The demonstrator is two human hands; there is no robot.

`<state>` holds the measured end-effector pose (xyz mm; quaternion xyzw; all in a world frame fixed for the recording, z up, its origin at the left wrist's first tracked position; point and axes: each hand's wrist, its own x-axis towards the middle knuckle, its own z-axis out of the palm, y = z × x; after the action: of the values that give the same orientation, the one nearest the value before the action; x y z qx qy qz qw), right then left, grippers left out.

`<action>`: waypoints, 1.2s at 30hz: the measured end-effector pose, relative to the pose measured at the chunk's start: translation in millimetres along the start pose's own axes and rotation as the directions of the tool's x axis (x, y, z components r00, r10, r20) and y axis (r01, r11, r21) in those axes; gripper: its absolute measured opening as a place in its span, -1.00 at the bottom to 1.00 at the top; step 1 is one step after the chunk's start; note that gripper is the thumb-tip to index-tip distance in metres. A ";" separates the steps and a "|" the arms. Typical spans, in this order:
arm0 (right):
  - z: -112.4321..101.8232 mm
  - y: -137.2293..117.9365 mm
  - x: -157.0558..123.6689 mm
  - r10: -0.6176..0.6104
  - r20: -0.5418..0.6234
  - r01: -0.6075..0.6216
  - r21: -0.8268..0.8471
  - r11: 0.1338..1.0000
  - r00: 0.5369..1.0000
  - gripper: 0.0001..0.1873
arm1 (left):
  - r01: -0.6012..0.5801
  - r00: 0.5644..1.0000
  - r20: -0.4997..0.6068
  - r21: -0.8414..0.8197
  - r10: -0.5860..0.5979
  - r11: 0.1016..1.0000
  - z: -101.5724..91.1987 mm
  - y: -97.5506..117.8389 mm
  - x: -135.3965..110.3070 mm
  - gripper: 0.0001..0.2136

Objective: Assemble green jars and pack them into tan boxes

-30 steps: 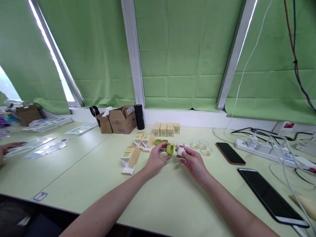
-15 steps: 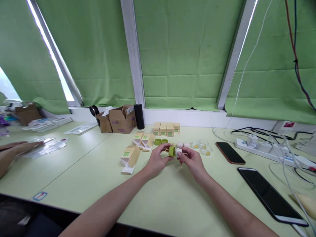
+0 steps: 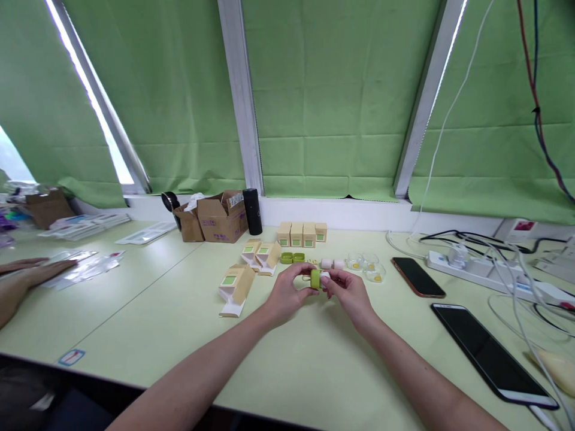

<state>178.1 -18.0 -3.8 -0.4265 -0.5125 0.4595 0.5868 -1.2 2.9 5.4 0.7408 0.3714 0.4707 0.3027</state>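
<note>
My left hand (image 3: 288, 291) pinches a small green case (image 3: 315, 278) just above the table. My right hand (image 3: 349, 294) holds a small white piece (image 3: 324, 277) pressed against the green case. Both hands meet at the table's middle. Close behind them lie two green cases (image 3: 292, 258), small pink and white pieces (image 3: 332, 263) and clear round lids (image 3: 367, 266). To the left lie open tan cartons (image 3: 236, 287), with two more tan cartons (image 3: 260, 254) further back.
A row of closed tan boxes (image 3: 302, 234) stands by the window sill, with cardboard boxes (image 3: 215, 217) and a black cylinder (image 3: 252, 211) to its left. Two phones (image 3: 417, 278) (image 3: 489, 354) and a power strip with cables (image 3: 494, 272) lie right. Another person's hand (image 3: 22, 281) rests flat at far left.
My hands came together: the white piece, held apart from the green case a second ago, is now pressed against it. The other person's hand at far left moved further in, then flattened.
</note>
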 end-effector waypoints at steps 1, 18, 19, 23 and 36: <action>0.3 -0.3 -0.1 -0.001 -0.002 0.001 0.000 1.000 1.000 -0.35 | -0.005 1.000 0.001 0.005 0.005 1.000 0.0 -0.1 0.0 -0.57; 6.0 1.2 -2.9 0.003 -0.064 -0.002 0.022 1.000 0.998 -0.32 | -0.014 1.000 0.003 0.051 0.014 0.999 6.5 -4.5 -3.6 -0.59; 6.3 1.6 -3.1 0.003 -0.066 -0.001 0.023 1.000 0.998 -0.33 | -0.013 1.000 0.003 0.058 0.013 0.998 6.8 -5.2 -3.8 -0.59; 7.1 1.2 -3.8 0.001 -0.087 0.002 0.034 0.999 0.996 -0.36 | -0.004 1.000 0.008 0.056 0.003 0.998 9.0 -6.2 -4.0 -0.60; 12.2 8.8 -6.2 0.048 -0.092 -0.034 0.147 0.989 0.995 -0.42 | -0.034 0.999 0.027 0.056 0.032 0.998 17.3 2.0 -14.0 -0.52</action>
<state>164.7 -21.9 -12.3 -0.4145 -0.4404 0.4868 0.6303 11.4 -11.6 -6.1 0.7611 0.3683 0.4554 0.2786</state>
